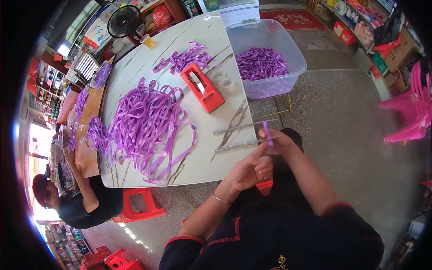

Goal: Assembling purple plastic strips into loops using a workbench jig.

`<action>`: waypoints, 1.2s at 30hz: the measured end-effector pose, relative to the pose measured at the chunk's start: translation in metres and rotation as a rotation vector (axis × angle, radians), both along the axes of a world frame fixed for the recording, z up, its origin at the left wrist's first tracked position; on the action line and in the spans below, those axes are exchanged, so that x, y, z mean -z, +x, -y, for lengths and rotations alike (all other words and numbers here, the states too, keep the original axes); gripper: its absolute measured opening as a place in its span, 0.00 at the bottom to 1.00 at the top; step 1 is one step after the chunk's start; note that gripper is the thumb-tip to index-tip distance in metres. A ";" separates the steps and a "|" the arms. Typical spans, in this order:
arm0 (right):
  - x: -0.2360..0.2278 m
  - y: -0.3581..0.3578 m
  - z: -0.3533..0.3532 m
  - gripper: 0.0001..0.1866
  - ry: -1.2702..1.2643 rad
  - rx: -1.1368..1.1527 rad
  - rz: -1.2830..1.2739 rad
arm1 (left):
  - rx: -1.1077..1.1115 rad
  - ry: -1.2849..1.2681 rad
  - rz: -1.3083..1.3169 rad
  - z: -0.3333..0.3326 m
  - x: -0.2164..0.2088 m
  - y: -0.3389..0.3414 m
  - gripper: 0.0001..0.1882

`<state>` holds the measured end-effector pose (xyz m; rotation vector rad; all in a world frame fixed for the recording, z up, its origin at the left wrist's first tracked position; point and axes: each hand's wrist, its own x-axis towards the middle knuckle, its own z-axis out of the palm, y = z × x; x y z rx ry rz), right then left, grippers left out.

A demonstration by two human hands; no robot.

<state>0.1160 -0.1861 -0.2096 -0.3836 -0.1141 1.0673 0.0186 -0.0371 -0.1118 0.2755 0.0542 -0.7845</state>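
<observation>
Beyond the near edge of a marble-patterned table [202,164], a short purple ribbon strip [268,135] crosses two slim rods [245,126]. The right hand's [282,143] bent fingers and the left hand's [249,170] outstretched index finger, others curled, meet around it, their grip unclear; beyond sit a red tape dispenser [212,100], a ribbon heap [144,126] and a clear bin [291,49].
</observation>
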 end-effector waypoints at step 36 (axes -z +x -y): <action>-0.073 -0.001 0.018 0.16 -0.991 0.229 0.871 | -0.035 0.034 0.065 0.008 0.002 -0.004 0.18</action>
